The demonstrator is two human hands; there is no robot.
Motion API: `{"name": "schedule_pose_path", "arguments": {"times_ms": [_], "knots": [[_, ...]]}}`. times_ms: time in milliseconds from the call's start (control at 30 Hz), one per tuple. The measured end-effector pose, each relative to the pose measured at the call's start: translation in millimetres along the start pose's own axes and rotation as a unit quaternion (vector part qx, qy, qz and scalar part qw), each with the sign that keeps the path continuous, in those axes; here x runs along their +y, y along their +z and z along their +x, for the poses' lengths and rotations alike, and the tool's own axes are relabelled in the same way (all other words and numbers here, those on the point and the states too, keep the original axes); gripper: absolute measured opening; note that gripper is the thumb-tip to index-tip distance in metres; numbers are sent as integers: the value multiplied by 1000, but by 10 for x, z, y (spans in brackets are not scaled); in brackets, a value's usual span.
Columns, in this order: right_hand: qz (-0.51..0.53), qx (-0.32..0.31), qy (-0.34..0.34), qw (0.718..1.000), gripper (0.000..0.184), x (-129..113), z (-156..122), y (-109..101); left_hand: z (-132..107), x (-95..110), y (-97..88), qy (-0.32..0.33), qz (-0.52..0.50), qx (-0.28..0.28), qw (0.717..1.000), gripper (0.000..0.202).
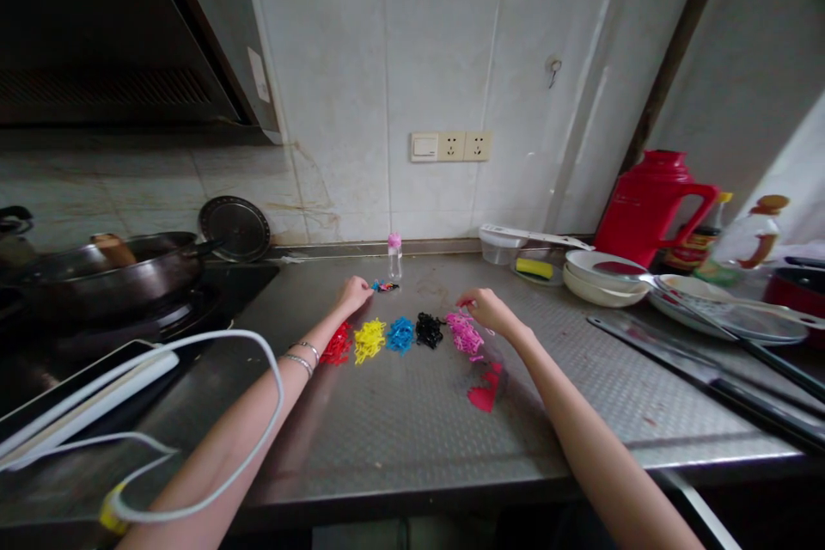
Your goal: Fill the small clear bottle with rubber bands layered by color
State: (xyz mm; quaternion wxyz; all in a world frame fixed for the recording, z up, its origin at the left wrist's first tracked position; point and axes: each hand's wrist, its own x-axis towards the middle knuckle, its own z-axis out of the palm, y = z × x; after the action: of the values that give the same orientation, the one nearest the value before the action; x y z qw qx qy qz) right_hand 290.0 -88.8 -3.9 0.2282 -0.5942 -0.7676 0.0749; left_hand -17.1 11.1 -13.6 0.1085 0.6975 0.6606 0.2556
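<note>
Small piles of rubber bands lie in a row on the steel counter: red [336,346], yellow [369,339], blue [400,333], black [429,329] and pink [465,334]. My left hand [353,293] rests past the red pile, its fingers closed against a little mixed-colour clump [385,285] beside a small clear bottle with a pink cap [394,256]. My right hand [487,310] hovers over the pink pile with fingers pinched together on what looks like a pink band. A flat red scrap [485,391] lies nearer to me.
A wok [109,275] sits on the stove at left, with a white cable [212,378] looping over my left forearm. At right stand a red thermos jug [648,206], stacked bowls and plates [602,275], a sponge [534,268] and long utensils [709,361].
</note>
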Motion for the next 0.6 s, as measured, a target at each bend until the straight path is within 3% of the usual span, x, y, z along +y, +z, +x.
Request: {"name": "schedule_pose_path", "arguments": {"times_ms": [300,600], "knots": [[-18,4,-7,1000,35,-51,-17,-24,141,10,108,-2,19,18,1000,16],[-22,-3,-7,1000,34,-45,-21,-21,151,-38,22,26,-20,34,999,16]]}}
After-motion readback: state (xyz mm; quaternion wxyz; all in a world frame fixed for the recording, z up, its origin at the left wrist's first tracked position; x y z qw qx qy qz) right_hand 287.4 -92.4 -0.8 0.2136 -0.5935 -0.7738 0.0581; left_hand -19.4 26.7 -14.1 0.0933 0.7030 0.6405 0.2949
